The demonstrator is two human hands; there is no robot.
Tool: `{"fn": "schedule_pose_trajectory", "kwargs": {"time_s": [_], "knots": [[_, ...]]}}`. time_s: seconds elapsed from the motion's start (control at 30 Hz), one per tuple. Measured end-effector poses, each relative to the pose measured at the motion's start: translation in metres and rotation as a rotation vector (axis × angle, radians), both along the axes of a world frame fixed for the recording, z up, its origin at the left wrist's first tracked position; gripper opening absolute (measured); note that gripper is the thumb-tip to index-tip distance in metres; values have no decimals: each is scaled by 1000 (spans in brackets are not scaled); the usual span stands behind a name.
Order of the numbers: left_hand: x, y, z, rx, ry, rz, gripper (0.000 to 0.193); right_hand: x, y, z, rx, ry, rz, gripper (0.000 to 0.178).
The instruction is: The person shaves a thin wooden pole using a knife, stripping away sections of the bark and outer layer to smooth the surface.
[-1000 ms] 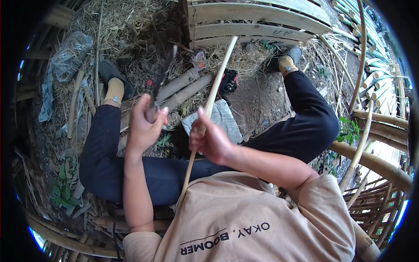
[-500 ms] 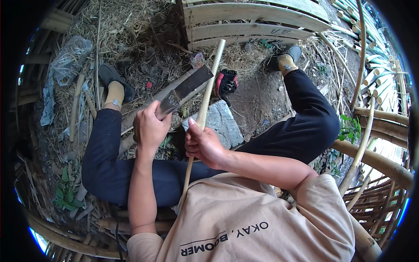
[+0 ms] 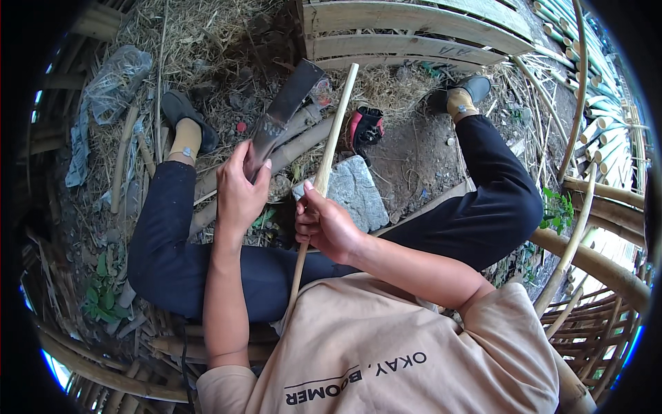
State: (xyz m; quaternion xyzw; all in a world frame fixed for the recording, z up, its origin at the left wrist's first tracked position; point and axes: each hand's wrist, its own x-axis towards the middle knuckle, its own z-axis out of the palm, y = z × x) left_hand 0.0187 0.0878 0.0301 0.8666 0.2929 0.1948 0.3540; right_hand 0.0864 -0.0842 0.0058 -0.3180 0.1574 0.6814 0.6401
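Observation:
In my left hand (image 3: 241, 190) is a broad-bladed chopping knife (image 3: 288, 100), its dark blade angled up and to the right. My fingers close at the blade's lower end, and they hide the handle. My right hand (image 3: 327, 224) wraps round a pale, slim bamboo stick (image 3: 339, 127), thumb laid along it. The stick slants from my shirt front past my thigh and out over the ground. Its lower part narrows below my fist. Blade and stick are apart. Behind the stick lies a squared grey stone (image 3: 357, 193).
Bamboo poles (image 3: 303, 145) lie beyond my hands. A red-and-black object (image 3: 365, 130) rests past the stone. A slatted wooden crate (image 3: 414, 24) stands ahead, with stacked green bamboo (image 3: 600, 103) far right. A clear plastic bag (image 3: 118, 83) lies left on straw.
The knife has swung away from the stick, up and to the left, its blade now steeper. My right hand and the stick keep nearly the same place.

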Motion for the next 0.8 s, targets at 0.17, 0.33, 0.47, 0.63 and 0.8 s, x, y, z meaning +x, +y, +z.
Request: {"fn": "schedule_pose_trajectory", "kwargs": {"time_s": [0.17, 0.33, 0.47, 0.63, 0.8], "knots": [[-2, 0, 0, -55, 74, -20, 29, 1, -1, -2, 36, 15, 7, 48], [2, -1, 3, -41, 210, 8, 31, 0, 3, 6, 87, -5, 40, 50], [-1, 0, -19, -13, 5, -71, 27, 1, 6, 13, 87, 18, 78, 47], [-7, 7, -38, -313, 20, -47, 27, 6, 3, -6, 207, 153, 81, 40], [-1, -10, -26, -353, 53, -107, 33, 9, 7, -6, 272, 178, 190, 46]]}}
